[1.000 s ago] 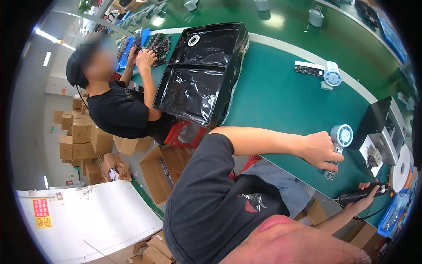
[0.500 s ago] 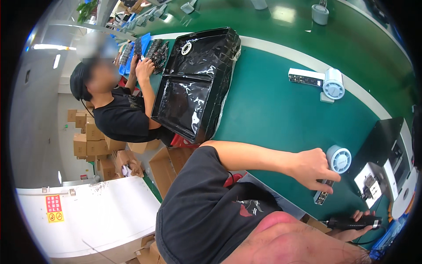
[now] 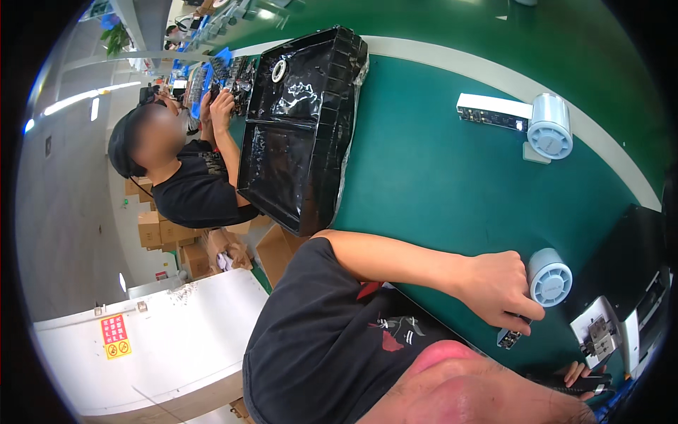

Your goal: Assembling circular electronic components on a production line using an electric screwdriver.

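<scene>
My left hand [image 3: 498, 288] is closed, thumb and fingers gripping a narrow circuit board [image 3: 509, 339] over the green table. Against its knuckles stands a light blue-grey round part with a spoked face [image 3: 551, 283], apparently joined to that board. At the lower right my right hand [image 3: 577, 372] is wrapped round a black cylindrical electric screwdriver [image 3: 592, 384]; its tip cannot be made out. Just beyond the right hand is a white plate with a metal fixture [image 3: 600, 338]. Farther off lies a similar unit, a white-cased board [image 3: 492, 112] beside a blue-grey cylinder [image 3: 550, 131].
A black plastic-lined tray [image 3: 282, 169] with a white ring [image 3: 280, 71] stands at the table's left. Behind it a co-worker in black [image 3: 198, 184] handles small dark parts. A dark machine [image 3: 625, 261] stands at the right. Cardboard boxes [image 3: 166, 230] are stacked left.
The view has shifted, so the table things sit lower at the right. My left hand keeps its grip on the board; my right hand and the screwdriver show less at the lower edge.
</scene>
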Motion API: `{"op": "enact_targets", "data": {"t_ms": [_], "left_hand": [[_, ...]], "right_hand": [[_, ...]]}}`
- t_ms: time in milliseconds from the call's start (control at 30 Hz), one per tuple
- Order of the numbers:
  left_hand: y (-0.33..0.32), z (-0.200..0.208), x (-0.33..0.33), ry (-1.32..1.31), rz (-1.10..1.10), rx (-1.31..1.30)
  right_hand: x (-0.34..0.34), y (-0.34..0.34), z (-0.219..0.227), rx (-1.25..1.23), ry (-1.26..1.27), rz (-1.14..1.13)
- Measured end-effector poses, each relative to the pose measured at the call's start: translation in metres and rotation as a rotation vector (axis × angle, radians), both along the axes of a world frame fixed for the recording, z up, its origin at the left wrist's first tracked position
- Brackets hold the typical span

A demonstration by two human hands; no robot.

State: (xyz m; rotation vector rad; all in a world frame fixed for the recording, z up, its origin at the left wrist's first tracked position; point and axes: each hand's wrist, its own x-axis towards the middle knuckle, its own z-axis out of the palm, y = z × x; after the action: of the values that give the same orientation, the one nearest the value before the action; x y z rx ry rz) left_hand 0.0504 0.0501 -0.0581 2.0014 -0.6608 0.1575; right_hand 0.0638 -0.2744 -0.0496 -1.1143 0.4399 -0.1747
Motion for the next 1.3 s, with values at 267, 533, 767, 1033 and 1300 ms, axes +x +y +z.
{"op": "enact_targets", "data": {"t_ms": [267, 533, 767, 1033, 1300], "left_hand": [[0.002, -0.003, 0.0, 0.018, -0.015, -0.012], [0.002, -0.002, -0.004, -0.016, -0.011, -0.022], [0.007, 0.015, 0.006, -0.059, -0.009, 0.008], [-0.002, 0.027, 0.007, -0.02, 0.038, -0.158], [0.02, 0.073, 0.034, 0.265, 0.343, -0.498]], "right_hand": [[0.003, 0.001, -0.002, -0.053, 0.039, 0.02], [-0.001, -0.005, 0.0, -0.062, 0.03, 0.032], [0.004, 0.003, -0.001, 0.052, -0.135, -0.005], [0.001, 0.001, -0.006, 0.295, -0.309, 0.04], [-0.001, 0.014, -0.01, 0.296, -0.259, 0.008]]}}
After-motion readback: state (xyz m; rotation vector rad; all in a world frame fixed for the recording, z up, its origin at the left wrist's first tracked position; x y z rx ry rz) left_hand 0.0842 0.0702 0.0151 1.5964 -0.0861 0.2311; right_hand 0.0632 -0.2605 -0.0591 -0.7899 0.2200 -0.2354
